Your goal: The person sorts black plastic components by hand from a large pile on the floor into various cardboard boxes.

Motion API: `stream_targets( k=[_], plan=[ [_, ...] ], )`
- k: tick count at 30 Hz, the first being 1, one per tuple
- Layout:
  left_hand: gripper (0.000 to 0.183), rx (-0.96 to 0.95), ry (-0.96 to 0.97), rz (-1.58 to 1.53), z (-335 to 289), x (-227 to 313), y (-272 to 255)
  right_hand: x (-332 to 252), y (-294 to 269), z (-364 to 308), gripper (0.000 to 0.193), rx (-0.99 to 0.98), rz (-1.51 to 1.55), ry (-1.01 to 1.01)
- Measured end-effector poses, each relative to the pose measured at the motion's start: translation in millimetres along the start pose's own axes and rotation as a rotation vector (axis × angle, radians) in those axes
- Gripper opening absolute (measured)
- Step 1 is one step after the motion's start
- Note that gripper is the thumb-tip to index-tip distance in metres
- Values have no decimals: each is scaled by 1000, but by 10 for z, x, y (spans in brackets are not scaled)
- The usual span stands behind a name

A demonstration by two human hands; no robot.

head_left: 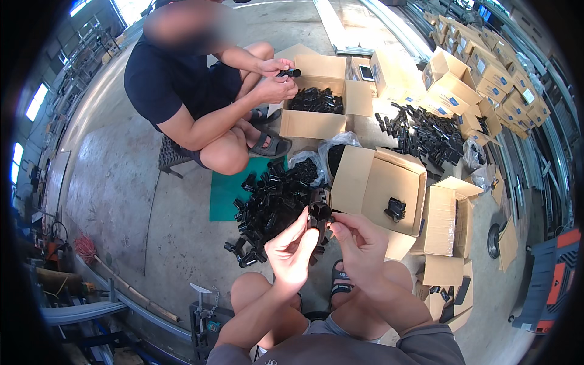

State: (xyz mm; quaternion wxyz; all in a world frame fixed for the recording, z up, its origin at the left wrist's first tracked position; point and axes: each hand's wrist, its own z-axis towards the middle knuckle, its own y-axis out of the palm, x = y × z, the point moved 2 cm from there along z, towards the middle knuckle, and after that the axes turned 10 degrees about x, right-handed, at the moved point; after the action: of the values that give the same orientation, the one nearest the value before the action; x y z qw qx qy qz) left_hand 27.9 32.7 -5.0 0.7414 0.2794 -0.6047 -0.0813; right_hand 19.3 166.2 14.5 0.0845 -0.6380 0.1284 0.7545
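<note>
In front of my knees I hold up a black plastic fitting with a rounded, tube-like opening. My left hand grips its left side between thumb and fingers. The thumb and forefinger of my right hand pinch at its lower right side; whether a separate small piece sits between those fingertips is too small to tell. Just beyond my hands lies a heap of similar black fittings, partly on a green sheet. To the right stands an open cardboard box with a black part inside.
A person sits across on a low stool, handling a black part beside an open box of black pieces. More black parts lie at far right near stacked cartons. A red-and-grey case stands right.
</note>
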Motion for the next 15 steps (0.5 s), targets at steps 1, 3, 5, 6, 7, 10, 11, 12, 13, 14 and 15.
stream_targets(
  k=[1,3,5,6,7,10,11,12,13,14,15],
  plan=[
    [40,6,3,5,-4,-3,-1,-13,2,2,16,2,-22,-27],
    [41,11,3,12,-5,-28,-10,-42,-5,10,15,6,-64,-58],
    [41,14,0,19,-7,-49,-30,-74,-10,12,15,4,-100,-64],
    [41,15,2,18,-7,-47,-25,-71,-13,15,15,5,-106,-76],
    [41,16,5,16,-4,-44,-15,-64,-17,18,14,5,-111,-88],
    [40,21,27,34,-15,-54,-32,-73,-9,19,10,6,-145,-122],
    [40,21,36,42,-18,-61,-36,-79,-9,23,9,8,-161,-134],
    [41,15,34,54,-20,-50,-30,-88,-11,31,8,-16,-206,-168],
    [41,8,33,66,-22,-28,-20,-96,-19,45,8,-41,-251,-201],
    [41,2,31,79,-26,-13,-16,-99,-27,51,8,-66,-297,-234],
    [41,-5,42,81,-28,-6,-12,-97,-35,55,8,-91,-327,-247]
  ],
)
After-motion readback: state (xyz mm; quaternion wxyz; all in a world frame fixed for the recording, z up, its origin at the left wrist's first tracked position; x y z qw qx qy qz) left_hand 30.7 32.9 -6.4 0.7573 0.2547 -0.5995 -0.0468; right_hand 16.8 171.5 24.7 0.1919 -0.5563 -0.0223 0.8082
